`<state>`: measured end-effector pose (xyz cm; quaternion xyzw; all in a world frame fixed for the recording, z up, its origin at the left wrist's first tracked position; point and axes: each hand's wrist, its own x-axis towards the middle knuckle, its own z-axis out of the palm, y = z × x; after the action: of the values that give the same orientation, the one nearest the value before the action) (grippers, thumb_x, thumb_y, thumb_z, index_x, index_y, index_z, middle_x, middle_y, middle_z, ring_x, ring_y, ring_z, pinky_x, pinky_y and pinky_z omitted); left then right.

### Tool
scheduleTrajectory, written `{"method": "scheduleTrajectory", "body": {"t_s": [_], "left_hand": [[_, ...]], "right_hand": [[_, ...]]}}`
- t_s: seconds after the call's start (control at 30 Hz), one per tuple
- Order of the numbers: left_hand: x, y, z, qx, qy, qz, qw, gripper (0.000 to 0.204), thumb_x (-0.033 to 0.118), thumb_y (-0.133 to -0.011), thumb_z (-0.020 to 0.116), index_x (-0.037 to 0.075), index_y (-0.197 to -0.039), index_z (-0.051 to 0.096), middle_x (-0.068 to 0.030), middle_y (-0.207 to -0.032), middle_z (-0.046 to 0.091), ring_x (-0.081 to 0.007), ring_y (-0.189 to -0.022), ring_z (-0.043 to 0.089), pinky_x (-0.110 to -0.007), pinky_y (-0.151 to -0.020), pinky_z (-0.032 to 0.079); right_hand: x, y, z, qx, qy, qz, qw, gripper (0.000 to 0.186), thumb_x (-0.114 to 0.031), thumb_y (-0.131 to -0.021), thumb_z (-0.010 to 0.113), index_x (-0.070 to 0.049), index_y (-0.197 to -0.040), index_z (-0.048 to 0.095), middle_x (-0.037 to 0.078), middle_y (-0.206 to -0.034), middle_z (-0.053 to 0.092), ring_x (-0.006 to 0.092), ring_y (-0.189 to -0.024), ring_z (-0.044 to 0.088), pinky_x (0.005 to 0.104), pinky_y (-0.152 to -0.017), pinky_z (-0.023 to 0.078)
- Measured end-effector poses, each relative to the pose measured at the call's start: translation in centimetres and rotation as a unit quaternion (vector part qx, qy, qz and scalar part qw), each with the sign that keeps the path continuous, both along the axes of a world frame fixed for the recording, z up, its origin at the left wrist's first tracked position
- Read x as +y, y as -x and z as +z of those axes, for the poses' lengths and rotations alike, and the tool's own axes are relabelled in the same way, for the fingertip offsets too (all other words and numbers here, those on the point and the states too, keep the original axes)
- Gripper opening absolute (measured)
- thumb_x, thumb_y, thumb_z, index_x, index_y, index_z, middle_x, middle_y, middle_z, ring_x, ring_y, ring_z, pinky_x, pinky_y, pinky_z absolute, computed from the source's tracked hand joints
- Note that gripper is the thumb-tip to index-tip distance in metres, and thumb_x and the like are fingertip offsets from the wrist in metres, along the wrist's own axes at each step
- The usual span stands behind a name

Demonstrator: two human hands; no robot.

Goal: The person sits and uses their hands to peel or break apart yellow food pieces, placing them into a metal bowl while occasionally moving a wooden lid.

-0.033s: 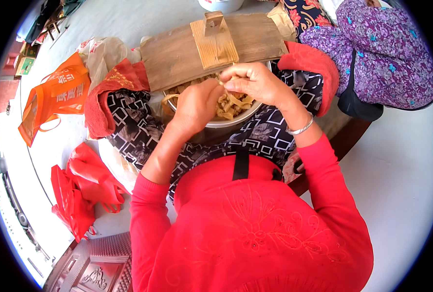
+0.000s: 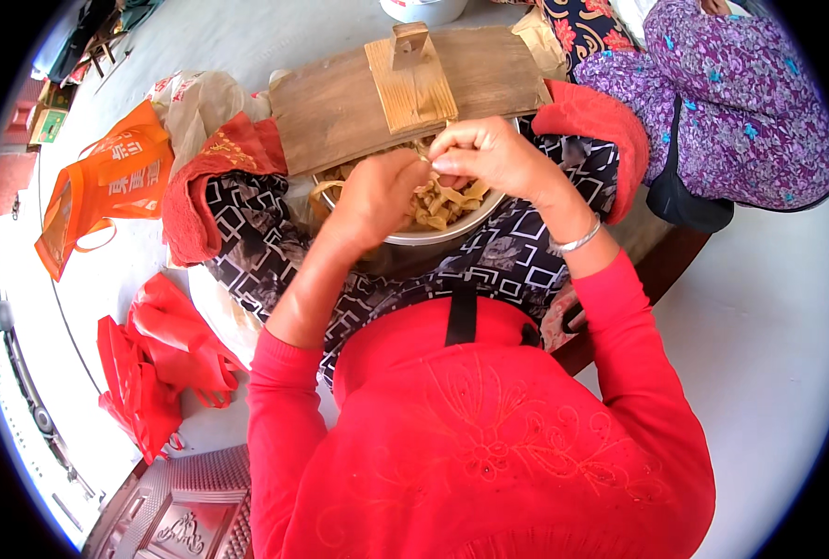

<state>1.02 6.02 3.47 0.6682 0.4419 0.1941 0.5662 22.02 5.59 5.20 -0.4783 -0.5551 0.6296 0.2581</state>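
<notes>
Nothing much has shifted since the earlier frame: both hands hang over the same metal bowl (image 2: 433, 240) in the person's lap, in much the same pose. Her left hand (image 2: 372, 200) is curled, fingers drawn together and dipping toward the pale yellow strips (image 2: 447, 205) heaped in the bowl; whether it grips one I cannot tell. Her right hand (image 2: 493, 156) has fingertips pressed together, pinching a small piece just above the heap.

That bowl rests on a black-and-white patterned cloth (image 2: 265, 242) across her knees, and I judge it could tip if a knee moves. The pinched piece is small and could slip back into the heap or off onto the cloth.

A wooden board (image 2: 340, 102) with a raised block (image 2: 412, 79) covers the bowl's far side, crowding the hands. Red plastic bags (image 2: 153, 363) and an orange bag (image 2: 107, 186) lie on the floor to her left. Another person in purple floral clothing (image 2: 740, 112) sits close on the right.
</notes>
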Motion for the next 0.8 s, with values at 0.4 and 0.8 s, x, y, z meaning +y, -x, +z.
{"method": "scheduleTrajectory", "body": {"t_s": [0.4,0.8], "left_hand": [[6.4,0.8,-1.4,-0.129,0.088,0.058,0.986,0.021,0.015,-0.088,0.059,0.0,-0.101,0.066,-0.0006,-0.073,0.058,-0.0073,-0.068,0.05,-0.023,-0.061,0.041],[7.8,-1.9,-3.7,0.072,-0.171,0.12,0.975,0.013,0.015,-0.085,0.058,0.003,-0.09,0.062,-0.0137,-0.073,0.065,-0.0269,-0.07,0.063,-0.037,-0.064,0.048]], "right_hand": [[3.2,-0.7,-1.0,0.003,-0.1,-0.179,0.979,0.008,-0.008,-0.091,0.062,0.0,-0.092,0.066,-0.002,-0.07,0.058,0.0041,-0.06,0.053,0.0203,-0.056,0.048],[4.2,0.9,-3.9,-0.23,-0.33,-0.183,0.897,0.007,-0.01,-0.083,0.063,-0.003,-0.084,0.064,0.015,-0.077,0.064,0.0318,-0.072,0.063,0.0373,-0.065,0.049]]}}
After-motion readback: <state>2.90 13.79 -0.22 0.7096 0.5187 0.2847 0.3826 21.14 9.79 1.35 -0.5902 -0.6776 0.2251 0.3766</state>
